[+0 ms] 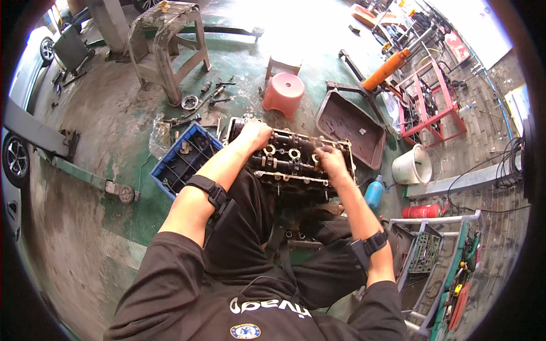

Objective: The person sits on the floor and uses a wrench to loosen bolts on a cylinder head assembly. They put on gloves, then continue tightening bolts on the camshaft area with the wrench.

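A dark cylinder head [293, 152] with pale round openings and a row of bolts along its edge lies across in front of my knees. My left hand [259, 133] is closed on its far left part, fingers curled over the edge. Above its right half is my right hand [333, 162], fingers drawn together. A blurred brownish thing shows at those fingertips, too smeared to name. Left of the cylinder head stands a blue divided crate [165, 174] with small dark parts in it, partly behind my left forearm.
Beyond the work stands a red plastic stool [284, 94]. To the right are a dark tray [346, 124], a white bucket [412, 165], a blue bottle [373, 194], a fire extinguisher [422, 211] and a tool cart [441, 261]. Loose tools [213, 94] lie on the floor at the far left.
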`<state>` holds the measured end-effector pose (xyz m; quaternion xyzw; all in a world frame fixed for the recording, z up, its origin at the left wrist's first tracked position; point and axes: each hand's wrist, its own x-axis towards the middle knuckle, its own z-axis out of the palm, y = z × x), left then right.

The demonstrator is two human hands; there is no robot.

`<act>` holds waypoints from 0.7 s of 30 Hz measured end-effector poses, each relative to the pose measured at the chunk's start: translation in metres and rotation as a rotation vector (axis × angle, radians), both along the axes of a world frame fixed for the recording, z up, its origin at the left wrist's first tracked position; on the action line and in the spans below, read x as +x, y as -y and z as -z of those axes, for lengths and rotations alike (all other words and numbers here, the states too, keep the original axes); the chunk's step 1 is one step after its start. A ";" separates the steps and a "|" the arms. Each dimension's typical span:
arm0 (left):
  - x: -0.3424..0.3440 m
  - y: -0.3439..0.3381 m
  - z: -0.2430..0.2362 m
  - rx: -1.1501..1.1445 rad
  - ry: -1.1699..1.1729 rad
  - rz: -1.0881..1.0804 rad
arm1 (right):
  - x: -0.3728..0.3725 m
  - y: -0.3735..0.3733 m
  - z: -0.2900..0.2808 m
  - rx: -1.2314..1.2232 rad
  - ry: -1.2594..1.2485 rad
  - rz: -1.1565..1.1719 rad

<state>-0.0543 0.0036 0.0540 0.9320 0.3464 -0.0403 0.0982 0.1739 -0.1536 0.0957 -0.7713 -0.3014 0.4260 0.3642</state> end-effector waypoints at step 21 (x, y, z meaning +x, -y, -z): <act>0.000 -0.012 0.013 -0.511 -0.007 0.106 | -0.126 0.088 0.020 0.003 -0.688 0.199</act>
